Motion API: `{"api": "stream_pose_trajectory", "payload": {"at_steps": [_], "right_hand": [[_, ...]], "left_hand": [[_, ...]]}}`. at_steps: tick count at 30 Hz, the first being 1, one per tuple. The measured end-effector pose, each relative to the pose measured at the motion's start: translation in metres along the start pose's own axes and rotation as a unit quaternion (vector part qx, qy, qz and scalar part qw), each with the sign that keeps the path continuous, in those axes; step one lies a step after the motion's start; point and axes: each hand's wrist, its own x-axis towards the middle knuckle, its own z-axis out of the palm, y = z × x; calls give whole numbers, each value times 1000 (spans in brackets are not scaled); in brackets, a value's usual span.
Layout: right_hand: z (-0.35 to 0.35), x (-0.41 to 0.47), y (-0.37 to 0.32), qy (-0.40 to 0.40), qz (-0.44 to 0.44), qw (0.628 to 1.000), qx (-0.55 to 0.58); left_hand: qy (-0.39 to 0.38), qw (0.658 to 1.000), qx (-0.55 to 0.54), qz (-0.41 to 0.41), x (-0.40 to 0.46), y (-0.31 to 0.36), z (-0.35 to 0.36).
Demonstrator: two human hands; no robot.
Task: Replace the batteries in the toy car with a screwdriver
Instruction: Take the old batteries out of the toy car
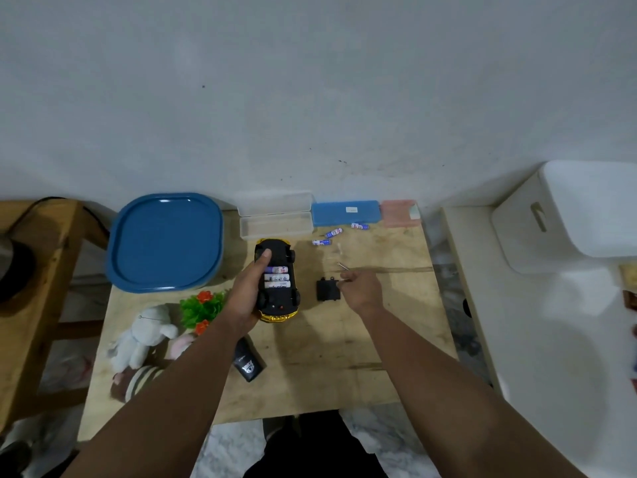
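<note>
Car (278,288) upside-down in left hand (241,298); right hand (362,288) w/ screwdriver (342,266) beside.

Left hand (241,298) covers the toy car (277,281)'s left side; labels on the loose batteries (333,232) are too tiny to read.

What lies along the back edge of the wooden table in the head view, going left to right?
Round-cornered blue plastic tray → open clear plastic case → flat blue plastic case → pink plastic case.
</note>
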Motion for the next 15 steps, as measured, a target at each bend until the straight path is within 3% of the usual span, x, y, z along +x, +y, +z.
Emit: {"api": "stream_pose_trajectory", "payload": {"at_steps": [8,11,15], "right_hand": [[-37,-50,-88,-85,-220,971,32],[-41,-67,-110,-133,-250,959,-19],[-42,-79,-120,-77,-235,969,-25]], "left_hand": [[-40,995,-84,-25,-43,29,31],[-22,999,-47,8,-45,36,37],[-5,998,12,55,-47,40,46]]}}
